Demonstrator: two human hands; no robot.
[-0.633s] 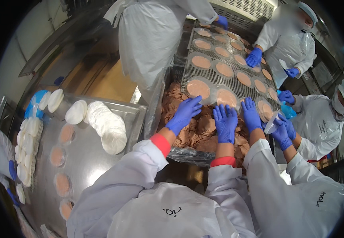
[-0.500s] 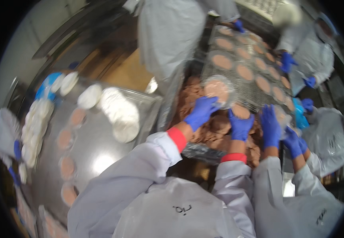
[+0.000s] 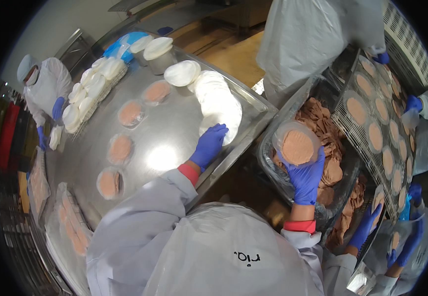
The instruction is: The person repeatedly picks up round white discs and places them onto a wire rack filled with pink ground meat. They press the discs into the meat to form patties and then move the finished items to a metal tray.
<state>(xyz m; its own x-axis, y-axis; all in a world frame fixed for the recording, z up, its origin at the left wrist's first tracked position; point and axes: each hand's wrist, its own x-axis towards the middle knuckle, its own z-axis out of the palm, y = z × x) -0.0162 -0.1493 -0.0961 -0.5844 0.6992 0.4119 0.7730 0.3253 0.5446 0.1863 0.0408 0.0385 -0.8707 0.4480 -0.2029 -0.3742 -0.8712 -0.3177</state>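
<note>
My right hand (image 3: 304, 178) holds a round pink meat patty (image 3: 298, 147) on a translucent round sheet, above a plastic-lined tub (image 3: 269, 157) of loose meat. Its fingers lie under the patty, with the thumb at the right edge. At the left, my left hand (image 3: 210, 144) rests on the near end of a fanned row of white round sheets (image 3: 219, 106) on a steel table (image 3: 159, 133). The fingers of that hand are stretched out over the sheets; whether a sheet is pinched under the fingertips does not show.
Several patties (image 3: 120, 149) lie on round sheets across the table. White sheets fill a wire rack (image 3: 100, 89) and steel cups (image 3: 158, 56). Right of the tub, a mesh rack (image 3: 367, 126) bears rows of patties. Co-workers' gloved hands (image 3: 364, 228) work at the right.
The view has swung right. My left hand has moved from a patty over the tub to the white sheets. My right hand has raised a patty, now on a sheet.
</note>
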